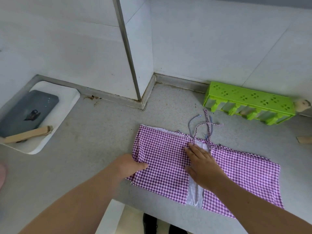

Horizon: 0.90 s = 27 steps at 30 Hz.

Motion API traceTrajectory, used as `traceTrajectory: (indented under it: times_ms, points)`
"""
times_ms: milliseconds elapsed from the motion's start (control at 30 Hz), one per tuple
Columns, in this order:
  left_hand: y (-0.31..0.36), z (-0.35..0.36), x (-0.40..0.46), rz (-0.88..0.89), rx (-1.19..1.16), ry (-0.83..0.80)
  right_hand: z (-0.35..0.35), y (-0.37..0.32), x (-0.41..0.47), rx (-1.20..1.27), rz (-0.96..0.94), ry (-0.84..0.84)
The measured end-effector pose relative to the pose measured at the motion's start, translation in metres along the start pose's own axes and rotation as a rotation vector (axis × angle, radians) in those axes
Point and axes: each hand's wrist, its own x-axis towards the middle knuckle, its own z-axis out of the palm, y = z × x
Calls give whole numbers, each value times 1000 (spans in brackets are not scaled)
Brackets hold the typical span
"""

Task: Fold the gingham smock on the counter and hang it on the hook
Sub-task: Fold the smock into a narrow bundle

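The smock (239, 174), thin purple-and-white checked cotton with a pale strip down its middle and thin ties at the top, lies spread flat on the speckled grey counter (84, 149). The left hand (131, 164) pinches the cloth's bunched left edge, thumb on top. The right hand (202, 164) presses flat on the middle, fingers straight. A perforated green plastic rack (248, 102) sits near the wall.

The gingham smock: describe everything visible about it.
The gingham smock is thin purple-and-white checked cloth, spread flat on the grey counter, near its front edge. A pale strip runs down its middle; thin ties lie loose at its far edge. The left hand pinches its rumpled left edge; the right hand presses flat on its centre. Nothing else touches it.
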Motion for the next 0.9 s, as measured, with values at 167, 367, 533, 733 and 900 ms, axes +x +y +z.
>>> traceTrajectory:
  times_ms: [167, 367, 533, 733, 900]
  points:
    - [-2, -3, -7, 40, -56, -27, -3, -6, -44, 20, 116, 116]
    - [-15, -2, -3, 93, -170, 252, 7, -34, -60, -39, -54, -25]
    - [-23, -9, -18, 275, 276, 454, 5, -61, -47, -43, 23, -84]
    - [-25, -6, -21, 250, 167, -19, 2, -71, -35, -9, 107, -93]
    - [-26, -5, -20, 239, -34, -161, 3, -73, -30, 2, 135, -76]
